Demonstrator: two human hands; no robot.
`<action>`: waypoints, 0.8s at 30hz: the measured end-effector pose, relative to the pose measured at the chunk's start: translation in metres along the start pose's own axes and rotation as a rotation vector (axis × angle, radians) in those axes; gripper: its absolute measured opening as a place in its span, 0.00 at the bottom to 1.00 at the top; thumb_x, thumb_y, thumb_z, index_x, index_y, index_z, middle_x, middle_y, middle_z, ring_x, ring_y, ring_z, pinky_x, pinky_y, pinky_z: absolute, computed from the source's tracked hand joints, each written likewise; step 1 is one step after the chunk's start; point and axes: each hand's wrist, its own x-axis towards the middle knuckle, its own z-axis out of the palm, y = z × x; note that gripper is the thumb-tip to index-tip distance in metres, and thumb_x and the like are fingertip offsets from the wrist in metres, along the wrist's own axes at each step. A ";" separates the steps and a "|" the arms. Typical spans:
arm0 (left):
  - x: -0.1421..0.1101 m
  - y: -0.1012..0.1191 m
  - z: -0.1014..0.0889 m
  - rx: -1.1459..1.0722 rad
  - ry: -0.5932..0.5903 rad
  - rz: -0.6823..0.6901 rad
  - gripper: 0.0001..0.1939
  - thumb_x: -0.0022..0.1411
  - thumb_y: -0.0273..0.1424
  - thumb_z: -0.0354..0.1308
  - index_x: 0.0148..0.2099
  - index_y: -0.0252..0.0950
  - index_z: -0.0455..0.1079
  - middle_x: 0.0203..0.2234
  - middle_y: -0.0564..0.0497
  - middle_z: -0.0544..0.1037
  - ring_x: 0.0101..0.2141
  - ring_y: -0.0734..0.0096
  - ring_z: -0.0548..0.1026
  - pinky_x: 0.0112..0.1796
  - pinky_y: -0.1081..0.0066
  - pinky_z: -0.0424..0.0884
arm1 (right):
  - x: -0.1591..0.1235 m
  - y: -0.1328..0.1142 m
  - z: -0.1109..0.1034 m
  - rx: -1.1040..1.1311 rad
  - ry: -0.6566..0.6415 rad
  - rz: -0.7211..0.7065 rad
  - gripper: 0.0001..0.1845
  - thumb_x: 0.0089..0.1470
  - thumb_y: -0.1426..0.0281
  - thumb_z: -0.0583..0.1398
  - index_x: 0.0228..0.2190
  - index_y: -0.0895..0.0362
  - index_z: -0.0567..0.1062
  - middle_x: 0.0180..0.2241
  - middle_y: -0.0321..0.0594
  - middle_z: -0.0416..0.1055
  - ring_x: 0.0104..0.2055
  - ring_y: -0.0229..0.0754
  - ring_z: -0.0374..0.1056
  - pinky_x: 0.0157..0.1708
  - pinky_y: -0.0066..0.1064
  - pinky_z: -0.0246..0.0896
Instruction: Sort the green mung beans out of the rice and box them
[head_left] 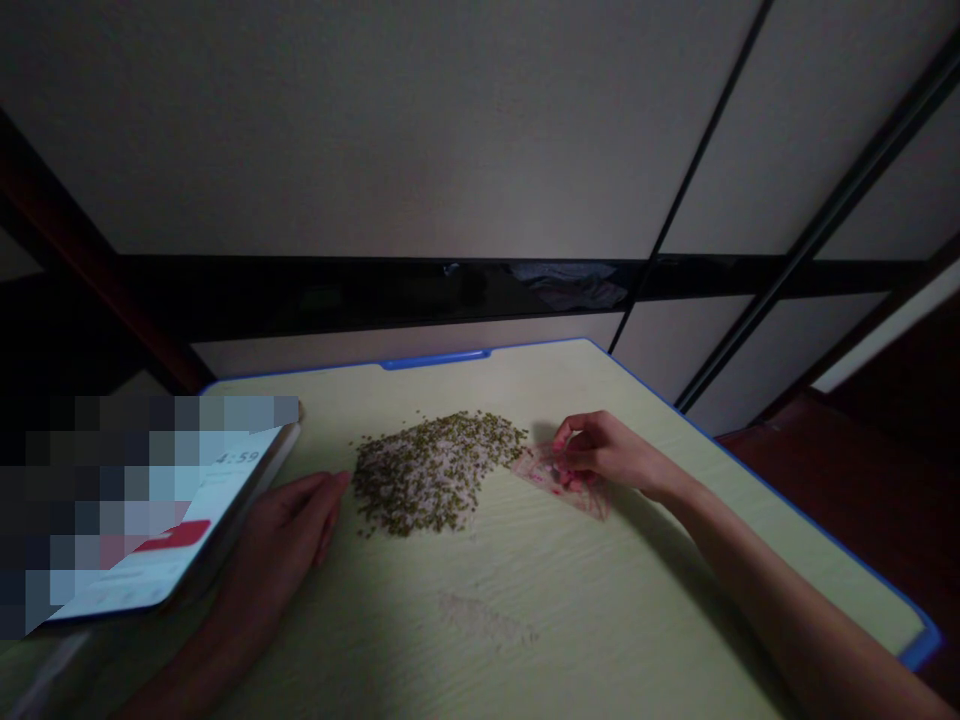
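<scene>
1. Head view: a pile (435, 470) of small green and pale grains is spread in one loose heap across the middle of a pale table (600, 620), with strays scattered around its rim.
2. Fingers drawn in against the thumb, the left hand (296, 515) is held closed beside the pile's left side; whether anything is gripped cannot be told.
3. By the right hand (615, 455), a thin packet (538, 472) with red markings is touched at the pile's right side, toward the table's right edge. The fingers are bent over its reddish part, but a firm grip cannot be confirmed.
4. Beyond the left hand, near the table's far left corner, a lit tablet (214, 500) is seen tilted, its screen partly hidden by pixelation.
5. A faint pale dusting (487, 620) is strewn nearer the table's near edge, well apart from both hands.
6. The table is trimmed in blue, and a blue handle (435, 360) is set at its far edge, before a pale cabinet (405, 140) crossed by a dark band (322, 300).
</scene>
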 end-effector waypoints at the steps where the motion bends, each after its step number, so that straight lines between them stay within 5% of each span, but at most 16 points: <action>1: 0.000 0.001 0.000 -0.006 -0.008 0.000 0.18 0.46 0.45 0.45 0.12 0.42 0.51 0.06 0.60 0.56 0.13 0.74 0.58 0.21 0.73 0.55 | 0.000 0.000 0.003 0.010 -0.022 -0.005 0.05 0.37 0.76 0.58 0.23 0.59 0.67 0.17 0.34 0.70 0.17 0.33 0.63 0.19 0.24 0.57; 8: 0.002 -0.002 0.001 -0.023 -0.003 -0.044 0.18 0.44 0.47 0.45 0.13 0.42 0.51 0.06 0.60 0.56 0.13 0.74 0.58 0.20 0.73 0.54 | -0.003 0.000 0.021 0.119 -0.223 -0.008 0.06 0.37 0.75 0.59 0.23 0.58 0.66 0.17 0.33 0.70 0.18 0.33 0.64 0.21 0.25 0.58; 16: 0.000 -0.001 0.002 -0.032 -0.009 -0.020 0.18 0.45 0.45 0.45 0.12 0.42 0.51 0.06 0.60 0.56 0.13 0.74 0.58 0.21 0.72 0.55 | 0.002 -0.002 -0.001 0.036 0.038 -0.056 0.06 0.37 0.76 0.57 0.25 0.59 0.68 0.16 0.34 0.70 0.18 0.34 0.63 0.20 0.26 0.56; 24: -0.001 0.002 0.001 -0.009 -0.023 -0.008 0.18 0.47 0.44 0.44 0.12 0.42 0.51 0.06 0.60 0.57 0.13 0.73 0.58 0.21 0.72 0.55 | 0.007 0.005 0.001 0.030 0.110 -0.027 0.06 0.39 0.75 0.58 0.26 0.58 0.69 0.17 0.34 0.69 0.18 0.35 0.64 0.21 0.26 0.58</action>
